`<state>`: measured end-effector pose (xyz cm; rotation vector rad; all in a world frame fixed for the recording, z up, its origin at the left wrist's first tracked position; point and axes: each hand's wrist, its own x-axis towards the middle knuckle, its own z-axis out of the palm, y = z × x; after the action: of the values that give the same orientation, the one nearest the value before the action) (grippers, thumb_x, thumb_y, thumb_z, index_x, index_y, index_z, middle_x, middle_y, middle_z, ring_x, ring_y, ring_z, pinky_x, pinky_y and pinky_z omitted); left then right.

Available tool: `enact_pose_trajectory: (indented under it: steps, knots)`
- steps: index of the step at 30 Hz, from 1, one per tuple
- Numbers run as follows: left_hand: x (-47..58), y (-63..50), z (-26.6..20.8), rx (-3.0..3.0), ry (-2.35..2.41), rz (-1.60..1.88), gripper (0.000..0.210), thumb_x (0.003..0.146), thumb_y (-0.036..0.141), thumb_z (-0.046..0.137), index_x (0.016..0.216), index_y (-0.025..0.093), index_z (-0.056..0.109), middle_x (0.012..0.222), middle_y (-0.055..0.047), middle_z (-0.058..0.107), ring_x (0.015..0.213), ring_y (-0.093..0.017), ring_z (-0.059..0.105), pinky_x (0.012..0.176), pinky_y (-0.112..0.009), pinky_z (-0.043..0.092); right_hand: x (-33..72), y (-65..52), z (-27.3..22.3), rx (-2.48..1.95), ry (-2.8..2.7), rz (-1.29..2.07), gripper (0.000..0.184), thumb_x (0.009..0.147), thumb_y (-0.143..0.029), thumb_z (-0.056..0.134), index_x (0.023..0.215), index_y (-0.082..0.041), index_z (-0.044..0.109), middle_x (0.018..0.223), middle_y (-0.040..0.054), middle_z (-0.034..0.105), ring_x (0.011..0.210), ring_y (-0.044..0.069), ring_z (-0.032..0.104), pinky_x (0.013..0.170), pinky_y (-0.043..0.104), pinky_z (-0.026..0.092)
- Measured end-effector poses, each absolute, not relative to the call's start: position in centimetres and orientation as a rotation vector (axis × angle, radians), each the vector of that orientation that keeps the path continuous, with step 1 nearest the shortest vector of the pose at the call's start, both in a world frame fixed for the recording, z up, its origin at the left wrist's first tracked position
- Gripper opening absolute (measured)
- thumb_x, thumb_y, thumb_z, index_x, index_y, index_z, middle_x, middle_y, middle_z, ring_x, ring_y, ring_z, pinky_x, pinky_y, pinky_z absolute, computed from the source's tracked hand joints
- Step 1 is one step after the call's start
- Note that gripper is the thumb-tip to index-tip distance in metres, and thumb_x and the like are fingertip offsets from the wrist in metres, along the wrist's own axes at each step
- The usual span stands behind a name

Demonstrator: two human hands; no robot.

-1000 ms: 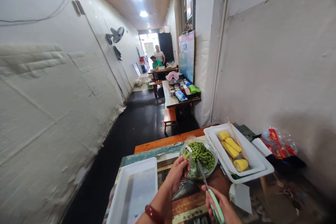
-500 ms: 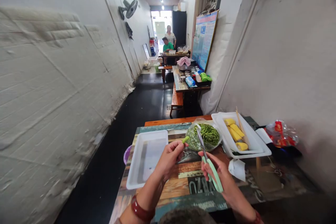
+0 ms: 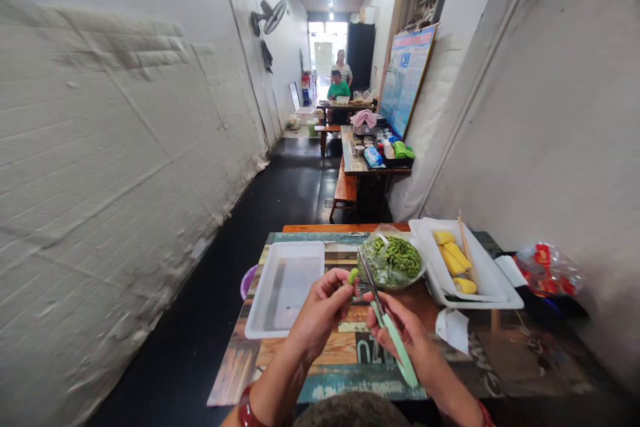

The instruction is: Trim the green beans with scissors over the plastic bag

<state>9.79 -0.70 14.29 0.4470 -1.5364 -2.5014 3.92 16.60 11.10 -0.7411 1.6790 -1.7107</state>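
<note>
My left hand (image 3: 320,312) pinches a green edamame pod (image 3: 353,275) above the table. My right hand (image 3: 407,337) grips mint-handled scissors (image 3: 385,327), whose blades point up toward the pod's end. Just beyond the hands sits a bag of green edamame pods (image 3: 395,259). An empty white tray (image 3: 285,287) lies to the left of my left hand.
A second white tray (image 3: 483,287) with yellow corn pieces (image 3: 453,259) and skewers stands at the right, next to a crumpled plastic bag (image 3: 547,270). A white tissue (image 3: 453,327) lies near my right hand. Down the corridor are more tables, a bench and two people.
The view has tilted down and shifted. My left hand brought the pod from the bag toward me, and the scissors' blades have come up beside it.
</note>
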Motion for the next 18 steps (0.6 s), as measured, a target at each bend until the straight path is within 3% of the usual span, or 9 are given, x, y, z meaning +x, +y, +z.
enact_pose_trajectory:
  steps: [6,15,18]
  knots:
    - [7.6,2.9,14.3,0.371,-1.567,-2.445,0.022,0.079,0.032,0.072,0.091,0.017,0.061,0.075,0.000,0.064,0.047,-0.003,0.035,0.044,-0.019,0.022,0.7,19.6,10.8,-0.839,1.643,-1.669,0.059,0.083,-0.053,0.064,0.130,-0.018,0.054,0.093,0.0051,0.062,0.079,0.018,0.056,0.073,0.030,0.048]
    - [3.0,9.4,14.6,0.385,-1.661,-2.456,0.028,0.089,0.044,0.059,0.092,0.016,0.064,0.070,0.000,0.063,0.041,-0.002,0.036,0.043,-0.019,0.019,-4.2,26.7,8.1,-0.729,1.469,-1.831,0.050,0.085,-0.042,0.068,0.131,-0.024,0.056,0.093,0.0023,0.063,0.078,0.015,0.056,0.069,0.025,0.047]
    - [2.2,10.8,14.9,0.442,-1.694,-2.412,0.030,0.085,0.044,0.065,0.089,0.015,0.067,0.072,0.000,0.063,0.043,-0.001,0.038,0.044,-0.018,0.021,-5.2,27.9,8.2,-0.748,1.449,-1.859,0.049,0.086,-0.042,0.068,0.130,-0.024,0.058,0.092,0.0023,0.064,0.080,0.015,0.057,0.072,0.025,0.048]
